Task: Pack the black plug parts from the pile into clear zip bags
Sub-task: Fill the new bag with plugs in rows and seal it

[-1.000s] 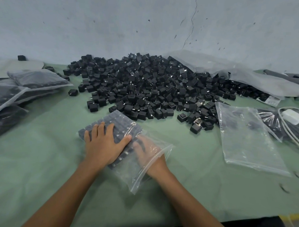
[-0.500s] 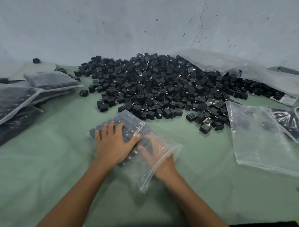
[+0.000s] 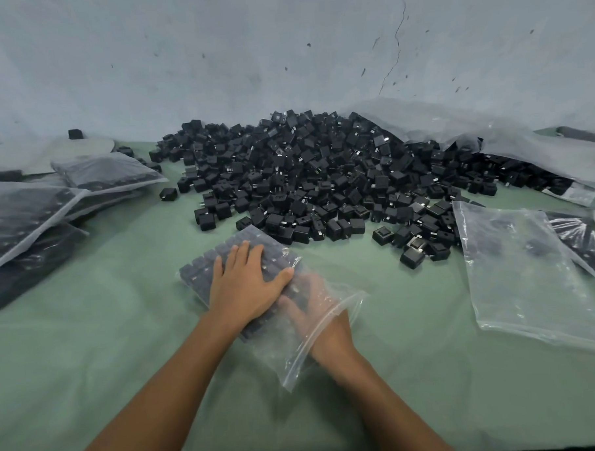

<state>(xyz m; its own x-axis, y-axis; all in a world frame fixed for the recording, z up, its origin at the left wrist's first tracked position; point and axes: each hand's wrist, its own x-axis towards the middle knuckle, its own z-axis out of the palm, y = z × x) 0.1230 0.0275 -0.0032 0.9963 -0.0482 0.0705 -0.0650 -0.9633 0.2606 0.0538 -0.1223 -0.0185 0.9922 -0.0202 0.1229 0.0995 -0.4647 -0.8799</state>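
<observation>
Fingers [image 3: 238, 258] of the left hand [image 3: 246, 289] pressed flat on the zip bag [image 3: 295, 358], probably levelling plug parts [image 3: 202, 267] beneath; the right hand [image 3: 313, 313] (inside the mouth, fingers roughly straight) likely squared the rows.

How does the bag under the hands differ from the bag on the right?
The bag under the hands holds rows of black plug parts; the right bag lies flat, seemingly empty. The left hand presses the first, the right hand is inside its mouth; the right bag is untouched. Both are clear plastic.
</observation>
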